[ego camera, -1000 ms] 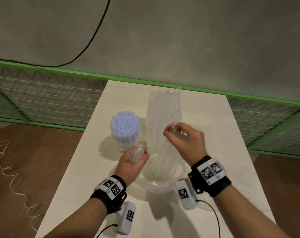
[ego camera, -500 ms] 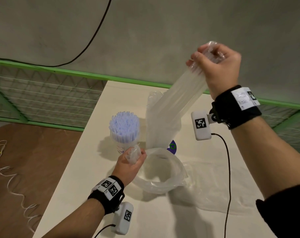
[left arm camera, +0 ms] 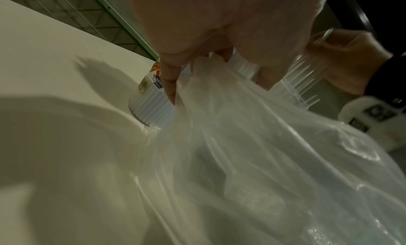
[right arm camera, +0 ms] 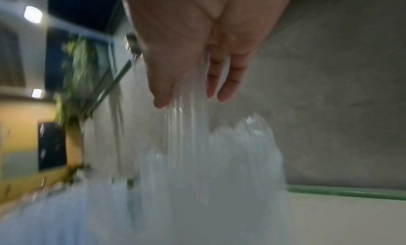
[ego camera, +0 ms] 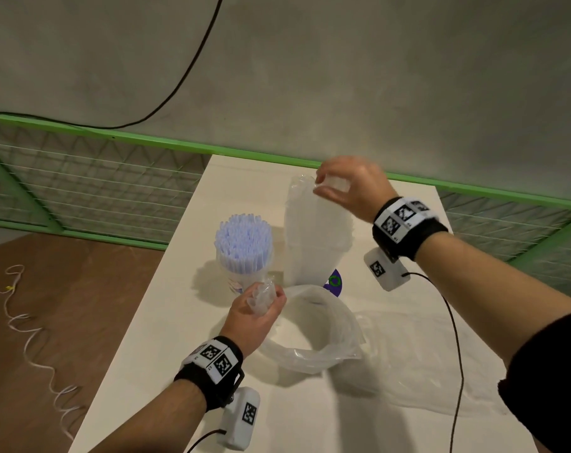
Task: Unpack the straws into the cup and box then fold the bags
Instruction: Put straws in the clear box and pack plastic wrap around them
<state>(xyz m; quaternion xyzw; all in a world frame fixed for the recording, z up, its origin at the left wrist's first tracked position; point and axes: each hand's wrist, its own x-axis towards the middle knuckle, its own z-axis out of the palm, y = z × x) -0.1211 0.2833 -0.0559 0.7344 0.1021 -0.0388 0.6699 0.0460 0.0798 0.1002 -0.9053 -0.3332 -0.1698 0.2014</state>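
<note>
A cup (ego camera: 245,273) packed with pale blue straws (ego camera: 243,238) stands left of a clear box (ego camera: 310,266) holding upright clear straws (ego camera: 313,220). My right hand (ego camera: 334,188) grips the tops of a bundle of these clear straws (right arm camera: 186,136), which stands in the box. In front of the box my left hand (ego camera: 264,297) pinches the edge of a clear plastic bag (ego camera: 313,348), whose mouth gapes open on the table. The left wrist view shows the bag (left arm camera: 263,162) hanging from my fingers (left arm camera: 172,85) beside the cup (left arm camera: 151,103).
A second clear bag (ego camera: 431,371) lies flat on the white table (ego camera: 166,338) to the right. A small purple and green item (ego camera: 334,282) sits by the box's base. A green rail (ego camera: 147,142) with wire mesh runs behind the table. A wrist camera cable (ego camera: 457,354) crosses the flat bag.
My right hand drew a bundle of clear straws up out of the bag, raised it high, then lowered it into the box. My left hand kept hold of the bag's edge.
</note>
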